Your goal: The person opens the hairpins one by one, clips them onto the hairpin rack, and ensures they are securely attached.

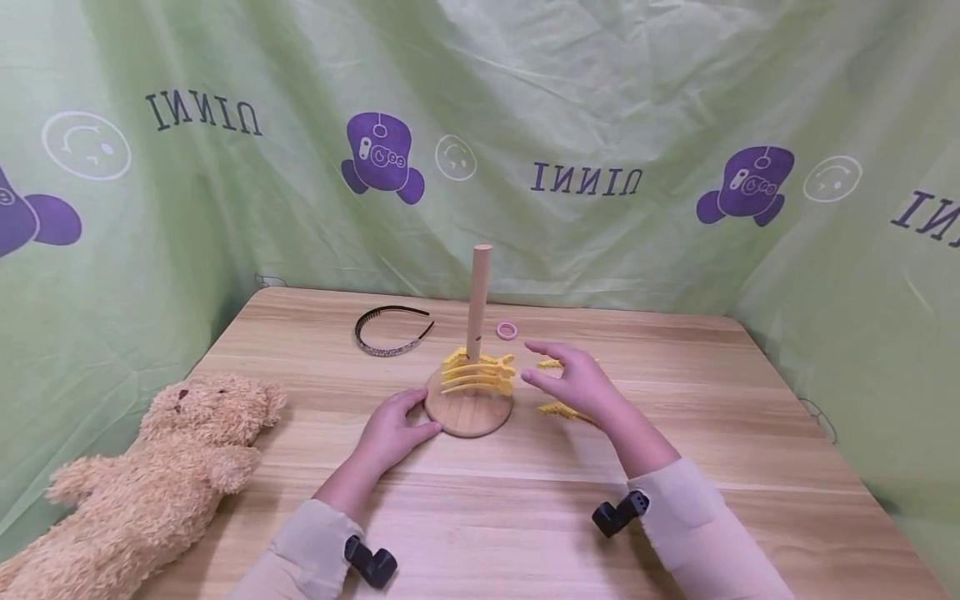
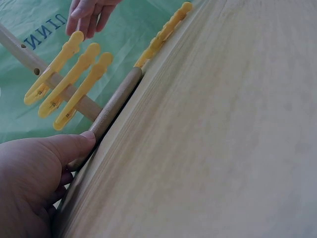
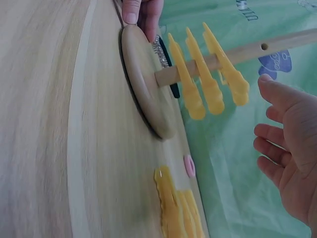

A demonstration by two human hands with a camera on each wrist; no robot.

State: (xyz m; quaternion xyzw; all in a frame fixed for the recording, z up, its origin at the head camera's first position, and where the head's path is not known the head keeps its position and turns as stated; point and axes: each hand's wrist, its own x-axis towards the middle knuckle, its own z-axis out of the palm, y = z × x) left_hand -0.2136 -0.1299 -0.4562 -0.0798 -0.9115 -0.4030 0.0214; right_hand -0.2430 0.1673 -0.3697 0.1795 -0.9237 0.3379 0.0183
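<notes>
A round wooden base (image 1: 468, 419) with an upright post (image 1: 478, 300) stands on the table. Three yellow hair clips (image 3: 210, 94) are clamped one above another around the lower post. My left hand (image 1: 390, 435) holds the base at its left edge, thumb on the rim and fingers curled at the side. To the right of the clips, my right hand (image 1: 581, 385) hovers with its fingers spread loosely and nothing between them. More yellow hair clips (image 1: 558, 410) lie on the table beneath and beside it, partly hidden by that hand and forearm in the head view.
Behind the stand lie a dark headband (image 1: 375, 349) with a glittery band and a pink ring (image 1: 507, 331). A fluffy teddy bear (image 1: 142, 492) rests at the table's left. Green printed cloth (image 1: 495, 225) encloses the back and sides.
</notes>
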